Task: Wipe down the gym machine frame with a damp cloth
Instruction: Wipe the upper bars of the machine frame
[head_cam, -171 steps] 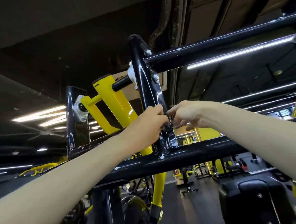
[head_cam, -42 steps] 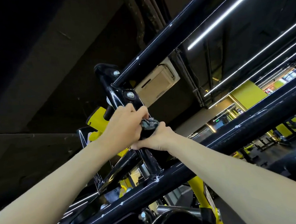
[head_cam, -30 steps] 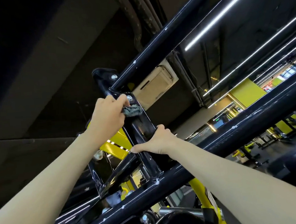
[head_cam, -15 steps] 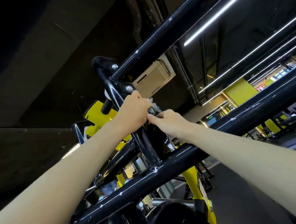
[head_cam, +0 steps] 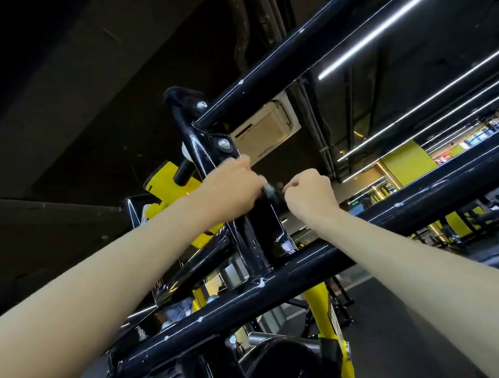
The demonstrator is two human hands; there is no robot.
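Observation:
The black gym machine frame (head_cam: 325, 256) fills the view, with a short upright post (head_cam: 205, 150) joining two slanted bars. A small dark grey cloth (head_cam: 270, 191) is stretched across the post's right face. My left hand (head_cam: 236, 187) grips its left end against the post. To the right, my right hand (head_cam: 309, 190) is curled into a fist and pinches the cloth's other end. Most of the cloth is hidden by my fingers.
The upper slanted bar (head_cam: 319, 39) runs to the top right. Yellow machine arms (head_cam: 165, 184) sit behind the post, and another yellow arm (head_cam: 327, 309) hangs below the lower bar. A ceiling air unit (head_cam: 267, 129) and light strips are overhead.
My left hand rose up the post with the cloth, then came back down. My right hand left the post and took the cloth's other end, and now pulls slightly to the right.

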